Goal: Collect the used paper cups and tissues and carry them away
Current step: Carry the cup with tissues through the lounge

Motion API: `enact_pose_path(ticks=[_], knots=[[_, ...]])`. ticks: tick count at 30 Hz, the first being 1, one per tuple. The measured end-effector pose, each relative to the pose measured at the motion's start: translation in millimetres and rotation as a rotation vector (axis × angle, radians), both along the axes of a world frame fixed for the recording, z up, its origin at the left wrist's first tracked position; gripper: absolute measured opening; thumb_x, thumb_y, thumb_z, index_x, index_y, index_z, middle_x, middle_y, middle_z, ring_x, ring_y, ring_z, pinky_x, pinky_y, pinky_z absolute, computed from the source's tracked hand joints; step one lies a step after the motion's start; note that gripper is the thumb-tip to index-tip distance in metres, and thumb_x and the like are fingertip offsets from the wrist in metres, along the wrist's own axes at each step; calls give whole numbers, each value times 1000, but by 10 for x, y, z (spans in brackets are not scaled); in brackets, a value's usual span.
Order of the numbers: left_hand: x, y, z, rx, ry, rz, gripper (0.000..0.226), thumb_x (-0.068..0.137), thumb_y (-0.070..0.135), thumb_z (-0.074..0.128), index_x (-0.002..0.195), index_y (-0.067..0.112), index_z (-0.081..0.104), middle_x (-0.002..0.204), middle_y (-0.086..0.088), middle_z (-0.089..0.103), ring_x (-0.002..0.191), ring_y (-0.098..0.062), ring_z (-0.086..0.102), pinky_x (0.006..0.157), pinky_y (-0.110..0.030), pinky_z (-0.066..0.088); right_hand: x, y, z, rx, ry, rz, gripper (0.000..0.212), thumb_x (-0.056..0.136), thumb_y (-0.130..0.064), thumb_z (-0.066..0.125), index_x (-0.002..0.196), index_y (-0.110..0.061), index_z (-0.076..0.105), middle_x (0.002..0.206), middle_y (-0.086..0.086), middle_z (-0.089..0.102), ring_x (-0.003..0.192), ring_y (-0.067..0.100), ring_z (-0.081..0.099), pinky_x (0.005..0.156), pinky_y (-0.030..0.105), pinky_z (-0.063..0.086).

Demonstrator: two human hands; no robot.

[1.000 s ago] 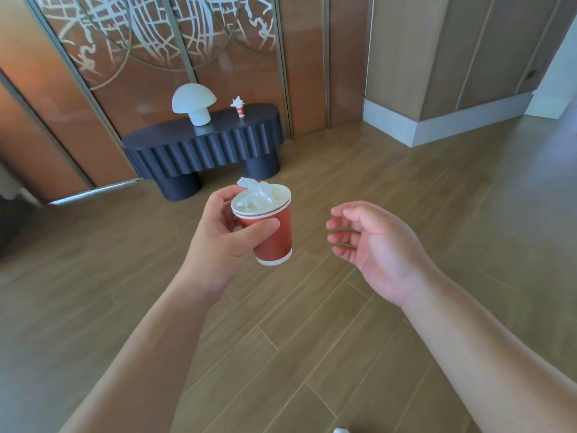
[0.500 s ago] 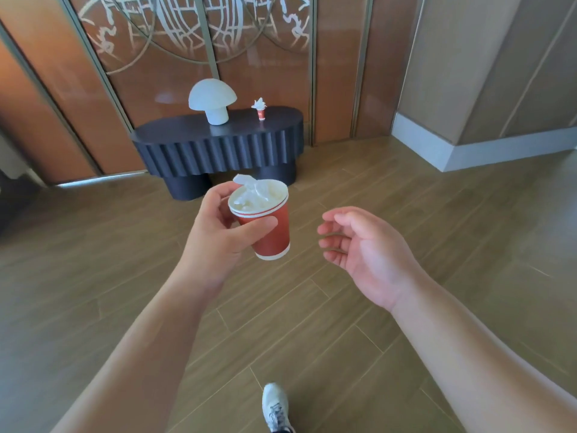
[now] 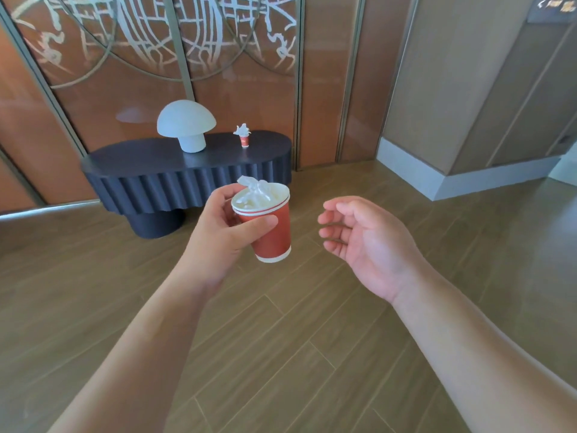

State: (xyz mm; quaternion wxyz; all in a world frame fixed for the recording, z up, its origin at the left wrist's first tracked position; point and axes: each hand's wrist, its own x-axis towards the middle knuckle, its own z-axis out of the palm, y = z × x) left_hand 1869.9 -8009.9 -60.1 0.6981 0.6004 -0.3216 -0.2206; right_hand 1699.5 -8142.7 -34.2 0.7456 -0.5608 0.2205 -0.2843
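My left hand (image 3: 223, 235) grips a red paper cup (image 3: 272, 228) with a white rim, held upright in front of me at chest height. Crumpled white tissue (image 3: 254, 190) fills the cup and sticks out above the rim. My right hand (image 3: 367, 242) hovers just right of the cup, palm turned inward, fingers loosely curled and apart, holding nothing. A second small red paper cup (image 3: 245, 140) with tissue poking out stands far off on the dark console table (image 3: 187, 173), to the right of the lamp.
A white mushroom-shaped lamp (image 3: 186, 125) stands on the console table. Behind it are orange panels with a metal line pattern (image 3: 150, 42). A beige wall corner with a pale skirting (image 3: 437, 179) juts out at the right. Wooden plank floor (image 3: 281, 339) stretches between me and the table.
The view has swung right to left and come closer to the console table, which now looks larger. The shoe seen half a second ago is out of view. Both hands keep their pose.
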Motion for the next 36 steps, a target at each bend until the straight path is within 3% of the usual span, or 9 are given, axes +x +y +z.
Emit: enact_pose_path(ticks=[5,12,16,22,31,36], knots=[[804,-325,-61,29,3,18,63,65,19,85,122,25,59,101,13,78,91,-1,72,71,-15,54,842,-418,-33,33,23,16,21,96,-13,48,94,-14,69,83,4,68,78,18,63,72,33,51],[1943,-767,-249,73,-6,195,56,63,24,85,112,34,58,105,12,75,91,0,71,70,-16,54,2076,-994,-272,75,3,100,20,95,-14,49,93,-15,69,83,3,68,78,17,64,69,31,52],[2716,-1180,-355,124,-14,180,68,54,40,88,116,35,58,103,18,76,93,1,70,72,-13,53,2914,-1500,-460,121,1,114,18,87,-20,54,87,-18,72,84,4,69,76,17,64,68,31,52],[3887,-1909,-374,219,-18,172,68,56,46,88,117,40,59,110,15,75,100,-6,70,82,-27,53,4267,-2343,-502,170,-6,147,19,88,-21,54,88,-18,74,86,5,70,75,16,66,66,30,53],[5173,-2790,-257,212,-58,166,68,55,45,85,117,46,56,112,19,72,110,-8,68,92,-34,56,5579,-3230,-301,92,12,172,21,87,-26,55,87,-21,75,85,5,71,76,17,68,67,30,54],[5808,-3215,-293,178,-88,123,74,59,41,83,127,41,54,114,18,71,106,-6,69,79,-20,56,6127,-3643,-370,59,45,121,22,93,-21,53,90,-18,74,84,4,72,76,17,68,70,29,57]])
